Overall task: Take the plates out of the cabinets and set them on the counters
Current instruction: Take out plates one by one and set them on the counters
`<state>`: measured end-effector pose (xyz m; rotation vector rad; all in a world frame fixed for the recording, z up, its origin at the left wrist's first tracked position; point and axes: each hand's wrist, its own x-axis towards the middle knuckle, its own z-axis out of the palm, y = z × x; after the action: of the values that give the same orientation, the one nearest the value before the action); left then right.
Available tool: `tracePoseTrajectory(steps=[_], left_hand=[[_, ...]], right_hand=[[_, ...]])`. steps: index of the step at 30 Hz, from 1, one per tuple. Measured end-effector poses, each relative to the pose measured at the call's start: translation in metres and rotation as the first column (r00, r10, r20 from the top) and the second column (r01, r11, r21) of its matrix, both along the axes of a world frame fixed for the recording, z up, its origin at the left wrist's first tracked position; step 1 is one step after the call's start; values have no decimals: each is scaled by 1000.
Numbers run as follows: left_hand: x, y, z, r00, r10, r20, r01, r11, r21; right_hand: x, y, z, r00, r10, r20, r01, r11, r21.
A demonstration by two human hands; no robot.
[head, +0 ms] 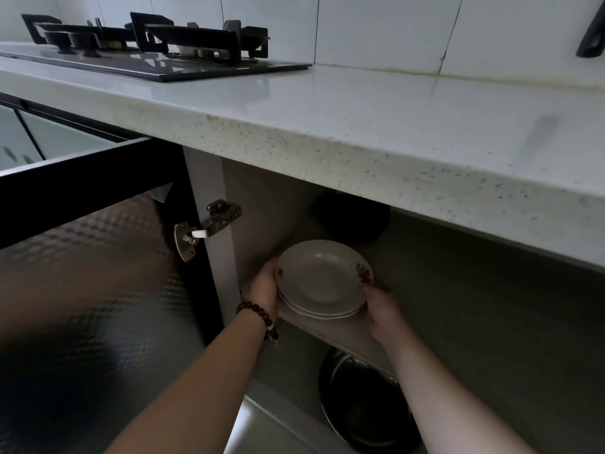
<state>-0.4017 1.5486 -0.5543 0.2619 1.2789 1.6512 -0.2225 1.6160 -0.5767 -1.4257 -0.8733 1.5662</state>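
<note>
Beneath a speckled white countertop (360, 126) carrying a gas hob (157, 50), the cabinet door (82, 257) stands open. At the front edge of the upper shelf (327, 329) is a stack of white plates (322, 278), gripped at opposite rims by the left hand (263, 291), which wears a beaded bracelet (258, 317), and the right hand (383, 311). Behind stands a dark pot (352, 221); below, a metal basin (363, 398).

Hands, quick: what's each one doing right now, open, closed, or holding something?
Left hand: holding the stack of plates by its left rim.
Right hand: holding the same stack by its right rim.
</note>
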Motion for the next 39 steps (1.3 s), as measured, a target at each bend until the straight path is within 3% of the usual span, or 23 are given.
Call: tracePoseTrajectory(steps=[6, 12, 17, 21, 28, 39], left_hand=[[4, -2, 8, 995, -21, 93, 18, 999, 34], [6, -13, 17, 996, 10, 85, -16, 997, 81], [17, -35, 44, 991, 1, 136, -33, 972, 231], [20, -60, 61, 980, 37, 196, -89, 960, 266], [15, -109, 51, 961, 32, 276, -108, 958, 266], [13, -179, 19, 979, 14, 202, -60, 973, 221]], right_hand=[[-1, -11, 17, 996, -72, -44, 72, 997, -11], [0, -25, 39, 991, -121, -61, 122, 992, 25], [7, -49, 72, 951, -109, -288, 124, 992, 34], [14, -69, 85, 897, -88, -433, 106, 994, 17], [23, -106, 72, 920, -52, -388, 36, 998, -49], [30, -160, 36, 946, -5, -323, -1, 1000, -17]])
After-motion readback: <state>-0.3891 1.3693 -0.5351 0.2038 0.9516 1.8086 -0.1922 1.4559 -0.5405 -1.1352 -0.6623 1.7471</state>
